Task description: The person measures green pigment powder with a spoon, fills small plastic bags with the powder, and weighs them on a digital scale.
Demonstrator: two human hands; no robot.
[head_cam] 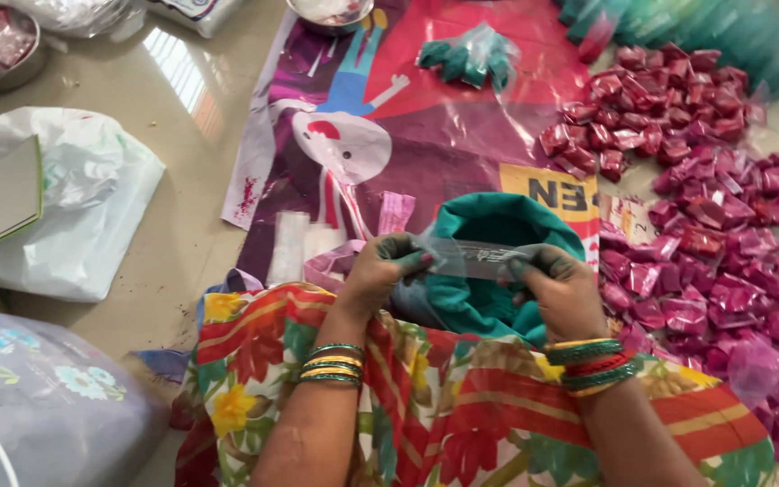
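I hold a small clear plastic pouch (472, 258) stretched between my two hands, just above my lap. My left hand (380, 271) pinches its left edge and my right hand (559, 287) pinches its right edge, both closed tight on the film, so the pouch hangs flat and taut between them. It is thin and see-through, a little shiny, with faint pale markings along it that I cannot make out — the green behind shows straight through it. My fingertips (414, 261) are smeared with teal-green colour, and my palms look dusty grey-green too.

Right behind the pouch, touching my hands, sits an open bag of teal-green powder (489, 225), its mouth rolled back in a dark green rim. It rests on my lap, on the bright flowered cloth (444, 397) in red, yellow and green. I wear green and gold bangles (332, 364) on the left wrist and green, red and yellow ones on the right.

On the floor ahead lies a large printed plastic sheet (444, 135), purple and red. To my right a wide heap of small pink filled packets (705, 225) spreads over it — well apart from my hands. Farther off, a clear bag of teal packets (466, 59) lies on the sheet. At my left sits a white plastic bag (92, 207) on the tiled floor.
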